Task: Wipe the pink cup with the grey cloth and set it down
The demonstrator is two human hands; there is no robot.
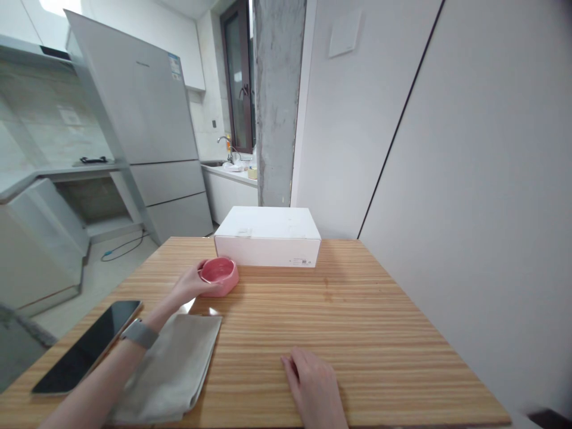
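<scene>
My left hand point(196, 282) is closed on the left side of a pink bowl point(226, 285), thumb along the near side and fingers around the far side. The bowl is upright, just in front of the white box point(268, 251). A grey watch band circles my left wrist. Under that forearm lies a folded grey-beige cloth point(172, 363). My right hand point(310, 375) rests on the wooden table point(370, 333) near its front edge, its fingers curled in and nothing visible in them.
A large dark-screened phone or tablet point(87, 348) lies on the table's left side, beside my left forearm. A white wall point(482, 208) runs along the right edge. Beyond the table stand a tall fridge point(138, 101), a concrete pillar point(279, 107) and a kitchen counter point(230, 190) with a faucet.
</scene>
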